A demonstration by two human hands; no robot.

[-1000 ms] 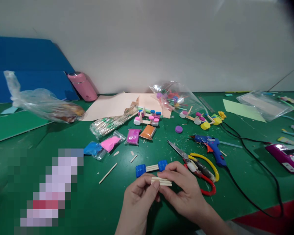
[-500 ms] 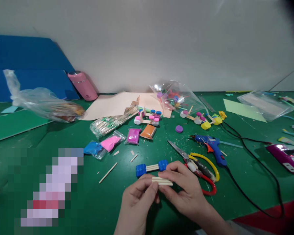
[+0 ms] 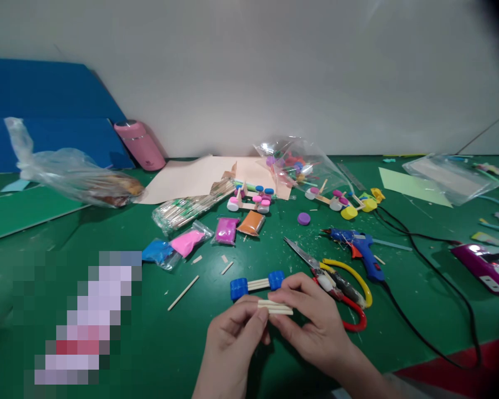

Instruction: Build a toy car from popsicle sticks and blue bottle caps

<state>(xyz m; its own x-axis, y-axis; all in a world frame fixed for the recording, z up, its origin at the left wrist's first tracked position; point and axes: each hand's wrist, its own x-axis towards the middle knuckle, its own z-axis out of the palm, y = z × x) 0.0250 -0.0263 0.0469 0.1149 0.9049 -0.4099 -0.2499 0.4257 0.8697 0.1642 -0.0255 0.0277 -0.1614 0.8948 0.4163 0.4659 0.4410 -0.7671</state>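
Observation:
Between my two hands are several short wooden sticks (image 3: 275,307), laid side by side. My left hand (image 3: 238,331) is closed, pinching their left end between thumb and fingers. With thumb and fingertips my right hand (image 3: 311,316) grips the right part of the same sticks. Just beyond them lies a small piece of sticks with blue caps at its ends (image 3: 238,288), on the green table (image 3: 149,332). To the right of my right hand are scissors with a red and a yellow handle (image 3: 351,318), partly hidden by pliers or a similar tool with dark grips.
A blue glue gun (image 3: 357,244) with a black cord lies at the right, near a purple power strip (image 3: 484,269). Bagged clay (image 3: 225,231), a bag of sticks (image 3: 191,208) and small wheeled models (image 3: 249,202) lie farther back. A pink bottle (image 3: 140,145) leans at the wall.

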